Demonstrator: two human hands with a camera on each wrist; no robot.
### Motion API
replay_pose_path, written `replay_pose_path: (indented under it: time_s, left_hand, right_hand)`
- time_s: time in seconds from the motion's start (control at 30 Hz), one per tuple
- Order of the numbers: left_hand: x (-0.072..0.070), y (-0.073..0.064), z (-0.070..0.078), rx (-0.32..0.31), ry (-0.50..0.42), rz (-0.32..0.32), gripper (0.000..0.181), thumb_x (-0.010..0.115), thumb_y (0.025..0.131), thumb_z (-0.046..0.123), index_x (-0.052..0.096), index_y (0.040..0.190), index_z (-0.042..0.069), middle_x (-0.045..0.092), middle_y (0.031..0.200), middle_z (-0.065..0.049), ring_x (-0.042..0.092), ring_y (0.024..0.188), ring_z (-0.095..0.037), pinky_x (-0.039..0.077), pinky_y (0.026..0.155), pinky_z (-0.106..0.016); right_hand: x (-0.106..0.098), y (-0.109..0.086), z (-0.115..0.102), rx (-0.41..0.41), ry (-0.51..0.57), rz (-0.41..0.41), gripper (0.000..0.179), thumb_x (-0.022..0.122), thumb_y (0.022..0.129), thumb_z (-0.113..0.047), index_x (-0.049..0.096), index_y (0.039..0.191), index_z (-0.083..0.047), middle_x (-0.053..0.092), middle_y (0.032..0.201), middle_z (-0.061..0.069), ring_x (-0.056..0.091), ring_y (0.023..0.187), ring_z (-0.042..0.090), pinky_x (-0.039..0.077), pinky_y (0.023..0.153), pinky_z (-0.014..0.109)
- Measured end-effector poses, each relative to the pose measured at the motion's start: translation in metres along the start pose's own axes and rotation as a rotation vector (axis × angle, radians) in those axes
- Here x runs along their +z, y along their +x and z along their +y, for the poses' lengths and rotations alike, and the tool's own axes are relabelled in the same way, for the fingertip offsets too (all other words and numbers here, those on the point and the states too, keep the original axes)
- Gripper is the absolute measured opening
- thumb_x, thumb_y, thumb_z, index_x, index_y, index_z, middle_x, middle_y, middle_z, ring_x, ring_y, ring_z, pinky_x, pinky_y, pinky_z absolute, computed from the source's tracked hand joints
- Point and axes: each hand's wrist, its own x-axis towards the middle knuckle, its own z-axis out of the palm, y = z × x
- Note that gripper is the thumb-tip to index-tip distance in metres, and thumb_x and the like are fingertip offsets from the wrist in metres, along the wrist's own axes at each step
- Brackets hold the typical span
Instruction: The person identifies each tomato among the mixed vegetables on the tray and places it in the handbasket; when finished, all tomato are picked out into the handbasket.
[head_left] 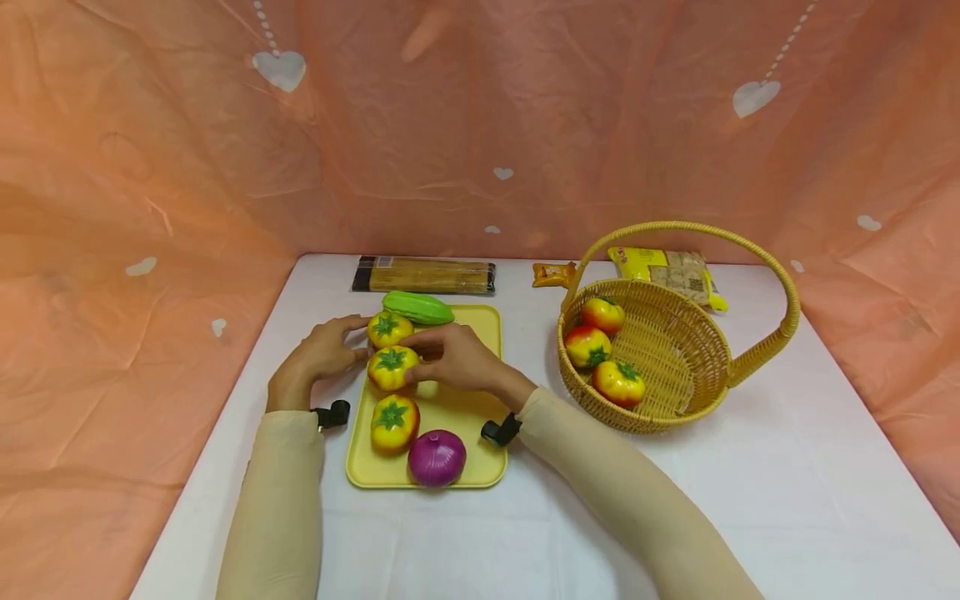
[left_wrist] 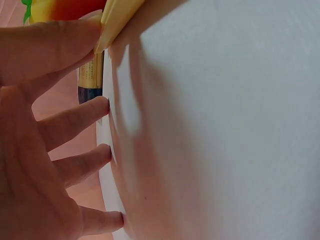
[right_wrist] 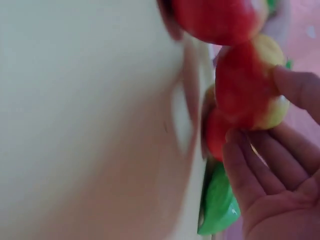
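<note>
A yellow tray [head_left: 480, 400] bears three red-and-yellow tomatoes with green star-shaped tops, a purple onion [head_left: 437, 458] and a ridged green gourd [head_left: 417, 307]. My right hand [head_left: 457, 358] pinches the middle tomato [head_left: 392, 368] between thumb and fingers; the right wrist view shows this tomato [right_wrist: 245, 87] with its red side facing the camera. Just behind it is the far tomato [head_left: 388, 328], and nearer me lies the front tomato [head_left: 394, 423]. At the tray's left edge is my left hand [head_left: 322, 354], its fingers spread, the thumb [left_wrist: 55, 45] at the tray rim and the other fingertips at the white tablecloth.
Right of the tray stands a wicker basket [head_left: 667, 350] with a tall handle and three tomatoes [head_left: 618, 383] inside. Behind it lies a yellow food bag [head_left: 667, 275], beside a small orange packet [head_left: 553, 275]. A pack of thin sticks [head_left: 427, 276] lies behind the tray.
</note>
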Motion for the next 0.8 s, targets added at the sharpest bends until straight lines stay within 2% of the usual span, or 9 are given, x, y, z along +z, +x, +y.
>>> replay_pose_path:
  time_s: [0.27,0.53,0.7,0.8]
  left_hand:
    - [0.001,0.000,0.000,-0.024,-0.010,-0.012,0.067,0.070,0.101,0.022,0.051,0.163,0.007,0.039,0.172,-0.030,0.029,0.160,-0.058,0.022,0.127,-0.080]
    - [0.000,-0.001,0.000,-0.035,-0.013,-0.027,0.068,0.071,0.101,0.026,0.050,0.164,0.007,0.037,0.173,-0.030,0.028,0.160,-0.058,0.021,0.127,-0.081]
    - [0.000,0.002,-0.001,-0.032,-0.010,-0.032,0.069,0.072,0.102,0.026,0.050,0.164,0.007,0.037,0.172,-0.030,0.028,0.160,-0.059,0.022,0.127,-0.080]
    - [0.001,0.002,-0.001,-0.022,-0.012,-0.031,0.069,0.072,0.102,0.025,0.049,0.164,0.006,0.037,0.172,-0.030,0.028,0.160,-0.058,0.021,0.127,-0.080]
  right_hand:
    - [-0.018,-0.035,-0.003,0.033,0.137,0.123,0.048,0.087,0.095,-0.019,0.075,0.140,-0.009,0.078,0.137,0.009,0.076,0.125,0.024,0.062,0.108,0.039]
    - [-0.041,-0.087,-0.008,0.106,0.259,0.120,0.048,0.086,0.096,-0.015,0.073,0.142,-0.008,0.076,0.140,0.011,0.074,0.130,0.025,0.060,0.110,0.036]
    - [-0.063,-0.121,-0.007,0.114,0.282,0.110,0.048,0.084,0.097,-0.011,0.072,0.143,-0.007,0.074,0.143,0.011,0.072,0.133,0.028,0.059,0.110,0.034]
    - [-0.080,-0.145,-0.007,0.118,0.262,0.128,0.048,0.084,0.097,-0.011,0.072,0.143,-0.006,0.074,0.143,0.012,0.073,0.132,0.026,0.060,0.107,0.031]
